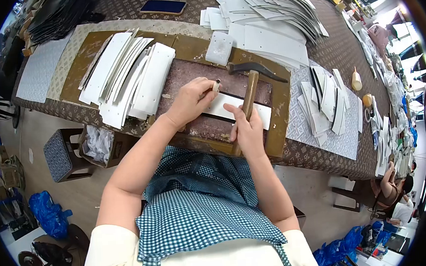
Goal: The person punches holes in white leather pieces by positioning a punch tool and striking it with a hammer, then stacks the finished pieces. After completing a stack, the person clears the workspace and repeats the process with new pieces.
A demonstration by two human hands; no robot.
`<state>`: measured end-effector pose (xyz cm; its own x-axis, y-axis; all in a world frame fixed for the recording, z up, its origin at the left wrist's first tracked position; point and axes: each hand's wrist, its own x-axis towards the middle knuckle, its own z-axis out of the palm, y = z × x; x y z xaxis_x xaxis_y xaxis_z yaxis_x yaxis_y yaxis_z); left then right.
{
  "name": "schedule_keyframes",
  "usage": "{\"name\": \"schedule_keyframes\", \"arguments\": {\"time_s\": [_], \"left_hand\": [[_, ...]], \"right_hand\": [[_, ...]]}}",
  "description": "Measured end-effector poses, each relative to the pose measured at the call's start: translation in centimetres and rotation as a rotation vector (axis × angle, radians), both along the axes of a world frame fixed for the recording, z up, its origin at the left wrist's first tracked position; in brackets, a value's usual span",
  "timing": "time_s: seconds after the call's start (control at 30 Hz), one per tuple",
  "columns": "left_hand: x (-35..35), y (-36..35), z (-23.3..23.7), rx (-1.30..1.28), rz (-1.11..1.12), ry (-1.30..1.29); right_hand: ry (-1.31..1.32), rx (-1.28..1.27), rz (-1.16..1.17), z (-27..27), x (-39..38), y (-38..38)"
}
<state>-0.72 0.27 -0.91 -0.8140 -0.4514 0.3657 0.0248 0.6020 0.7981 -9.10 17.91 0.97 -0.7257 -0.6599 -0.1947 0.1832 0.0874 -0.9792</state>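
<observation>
My left hand [191, 102] is closed around a short punch-like tool [216, 85] with a pale grip and a dark top end. The tool stands over the left part of a white strip [258, 114], which has a dark edge along its near side. Whether its lower tip touches the strip is hidden by my fingers. My right hand [246, 129] grips the wooden handle of a hammer [251, 88]. The dark curved hammer head is at the far end, above the board and to the right of the punch. Strip and hands are over a worn reddish board [184, 75] in a wooden frame.
A stack of white strips [143, 83] stands left on the board. Beyond it lie a white block [219, 48], a large pile of white pieces [269, 20] and a phone [163, 7]. More cut pieces [327, 103] are at right, near a bottle [356, 79]. Other people [399, 189] sit far right.
</observation>
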Motion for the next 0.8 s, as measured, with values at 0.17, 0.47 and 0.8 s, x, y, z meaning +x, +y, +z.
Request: {"name": "schedule_keyframes", "arguments": {"time_s": [0.17, 0.47, 0.8], "left_hand": [[-1.3, 0.2, -1.3, 0.054, 0.101, 0.087], [1.4, 1.4, -0.1, 0.326, 0.177, -0.008], [2.5, 2.0, -0.5, 0.204, 0.138, 0.071]], "right_hand": [[0.033, -0.017, -0.019, -1.0, 0.1, 0.1], [0.016, -0.037, -0.043, -1.1, 0.2, 0.1], [0.043, -0.007, -0.032, -0.9, 0.2, 0.1]]}}
